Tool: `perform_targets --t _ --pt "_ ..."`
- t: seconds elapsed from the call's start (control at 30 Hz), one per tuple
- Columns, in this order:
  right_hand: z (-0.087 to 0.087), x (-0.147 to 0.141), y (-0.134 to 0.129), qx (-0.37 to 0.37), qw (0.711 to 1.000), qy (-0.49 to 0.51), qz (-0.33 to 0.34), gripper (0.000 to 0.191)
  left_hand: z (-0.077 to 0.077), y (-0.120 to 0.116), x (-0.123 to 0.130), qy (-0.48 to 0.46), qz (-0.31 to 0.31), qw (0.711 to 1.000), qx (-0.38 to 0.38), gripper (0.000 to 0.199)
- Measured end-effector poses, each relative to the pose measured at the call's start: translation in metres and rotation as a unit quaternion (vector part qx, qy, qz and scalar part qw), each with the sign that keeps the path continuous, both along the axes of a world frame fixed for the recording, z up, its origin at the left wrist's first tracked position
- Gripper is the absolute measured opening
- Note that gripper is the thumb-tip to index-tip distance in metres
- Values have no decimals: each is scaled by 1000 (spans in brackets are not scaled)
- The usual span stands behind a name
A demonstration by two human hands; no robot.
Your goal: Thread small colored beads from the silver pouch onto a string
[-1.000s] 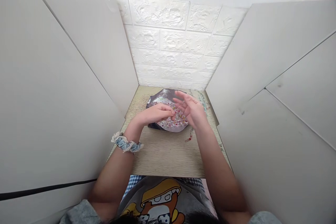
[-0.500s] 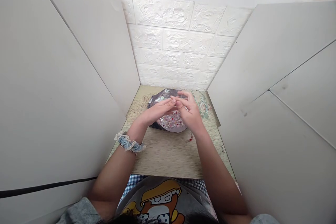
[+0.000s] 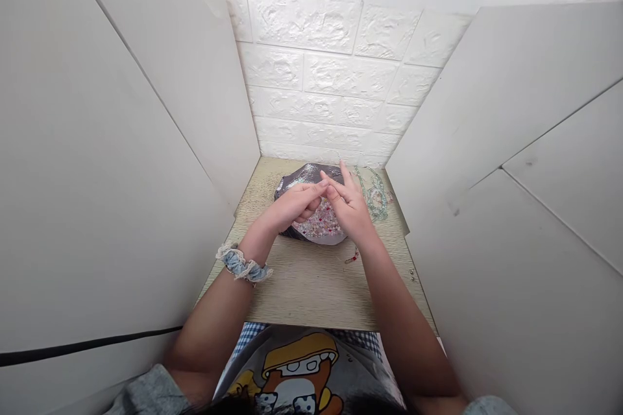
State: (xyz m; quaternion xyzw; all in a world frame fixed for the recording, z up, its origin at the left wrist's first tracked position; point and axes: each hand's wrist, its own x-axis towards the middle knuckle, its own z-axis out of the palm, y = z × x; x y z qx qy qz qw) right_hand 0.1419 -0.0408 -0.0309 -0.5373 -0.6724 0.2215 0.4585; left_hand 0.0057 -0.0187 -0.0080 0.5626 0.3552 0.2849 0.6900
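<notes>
Over an open pouch of beads, my two hands meet at the fingertips. My left hand (image 3: 299,202) is closed, its fingers curled under and its thumb pressed against the index finger. On my right hand (image 3: 353,211) the thumb and index finger pinch together while the other fingers stretch away. Whatever lies between the fingertips is too small to make out. Below them sit many small pink, white and red beads (image 3: 318,224) in the dark, shiny pouch (image 3: 304,175). A short string of red beads (image 3: 352,257) lies beside my right wrist.
Pale green bead strands (image 3: 377,198) lie at the back right of the wooden tabletop (image 3: 311,292). Several tiny objects (image 3: 412,275) rest near its right edge. White panels stand on both sides, and a white brick-pattern wall (image 3: 321,78) closes off the back.
My left fingers have curled inward from a flatter pose. The outer fingers of my right hand have straightened and spread toward the wall. The pouch and bead strands have stayed put.
</notes>
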Motion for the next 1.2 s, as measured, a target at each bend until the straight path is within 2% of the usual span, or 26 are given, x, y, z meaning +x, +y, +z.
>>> perform_targets --t 0.23,0.43,0.53,0.67,0.77,0.93,1.07,1.2 --pt "4 9 3 22 988 149 33 26 2 1 -3 48 36 994 87 33" --pt "9 17 0 6 988 157 8 18 0 3 -4 54 66 988 129 21" --pt "10 21 1 33 986 161 -19 15 -3 7 -6 11 69 988 141 15" --pt "9 22 3 64 982 174 -42 13 -5 8 -8 -14 53 990 130 17" --pt "7 17 3 49 988 146 -25 12 -3 6 -5 -20 45 995 85 18" --pt "0 6 1 45 998 30 28 13 1 2 0 -59 89 992 62 33" --pt "-4 3 3 79 996 -43 16 16 0 3 0 -66 58 995 43 42" --pt "-5 3 3 89 995 -52 -4 17 -2 3 1 -41 38 998 42 43"
